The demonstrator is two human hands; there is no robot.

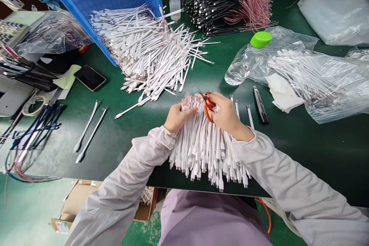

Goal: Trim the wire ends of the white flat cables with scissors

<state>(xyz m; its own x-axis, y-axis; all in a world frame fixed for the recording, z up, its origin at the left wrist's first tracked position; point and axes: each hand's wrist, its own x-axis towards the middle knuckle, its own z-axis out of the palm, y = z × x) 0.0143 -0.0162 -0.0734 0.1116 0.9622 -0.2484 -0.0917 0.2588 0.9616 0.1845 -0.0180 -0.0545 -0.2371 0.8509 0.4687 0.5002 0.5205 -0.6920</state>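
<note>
Gripping white cable bundle point(204, 150): left hand point(176, 117) clamps wire ends, right hand point(227, 117) closed on orange scissors point(208, 107). Likely light, floppy; hold near tips.

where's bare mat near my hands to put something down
Bare green mat lies between the two loose cables and the left hand on the cable bundle, and a wider patch lies right of the right sleeve, below the plastic bag. Crowded at the back: white cable pile, bottle, black cables.
</note>
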